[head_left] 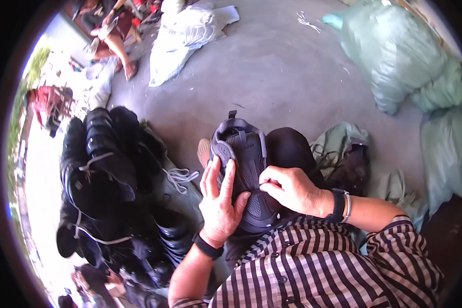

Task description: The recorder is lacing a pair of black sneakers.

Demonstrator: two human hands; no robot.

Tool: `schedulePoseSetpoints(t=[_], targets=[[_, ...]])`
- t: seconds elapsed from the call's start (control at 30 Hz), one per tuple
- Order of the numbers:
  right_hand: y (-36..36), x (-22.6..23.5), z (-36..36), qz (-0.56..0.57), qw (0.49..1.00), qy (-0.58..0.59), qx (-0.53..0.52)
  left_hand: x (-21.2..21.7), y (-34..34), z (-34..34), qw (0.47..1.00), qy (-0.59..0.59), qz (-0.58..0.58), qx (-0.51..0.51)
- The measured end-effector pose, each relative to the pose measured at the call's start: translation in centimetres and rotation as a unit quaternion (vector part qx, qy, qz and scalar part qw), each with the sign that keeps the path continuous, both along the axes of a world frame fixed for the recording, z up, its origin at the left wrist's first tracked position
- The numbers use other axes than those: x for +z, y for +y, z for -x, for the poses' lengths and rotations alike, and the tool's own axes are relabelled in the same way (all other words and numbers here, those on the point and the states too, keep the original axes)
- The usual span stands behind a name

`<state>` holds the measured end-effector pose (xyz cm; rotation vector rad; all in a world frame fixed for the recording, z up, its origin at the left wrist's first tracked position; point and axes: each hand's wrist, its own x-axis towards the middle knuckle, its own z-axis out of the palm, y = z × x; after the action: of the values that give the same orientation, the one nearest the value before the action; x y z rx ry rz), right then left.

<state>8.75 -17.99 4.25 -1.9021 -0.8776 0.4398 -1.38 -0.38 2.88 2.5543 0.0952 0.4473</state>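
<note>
A dark grey and black shoe point(250, 159) rests on my lap, its heel loop pointing away from me and its toe toward my shirt. My left hand point(219, 200) lies along the shoe's left side, fingers stretched out and thumb on the upper. Over the middle of the upper, my right hand point(294, 191) is closed in a pinch at the lower end of the tongue. Whatever sits between those fingertips is too small to make out. The shoe's sole is hidden beneath it.
Black shoes point(100, 174) tied with white cord point(105, 241) are heaped at my left. Pale green sacks point(395, 56) stand at the far right, and a white sack point(182, 41) lies ahead on the grey floor point(251, 61). Another person's leg point(119, 51) shows at the far left.
</note>
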Motion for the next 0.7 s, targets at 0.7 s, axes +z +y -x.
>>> schedulePoseSetpoints(t=[0.7], targets=[[-1.3, -1.3, 1.1, -0.073, 0.994, 0.045, -0.069, -0.6, -0.7, 1.4, 0.999, 0.0, 0.052, -0.01]])
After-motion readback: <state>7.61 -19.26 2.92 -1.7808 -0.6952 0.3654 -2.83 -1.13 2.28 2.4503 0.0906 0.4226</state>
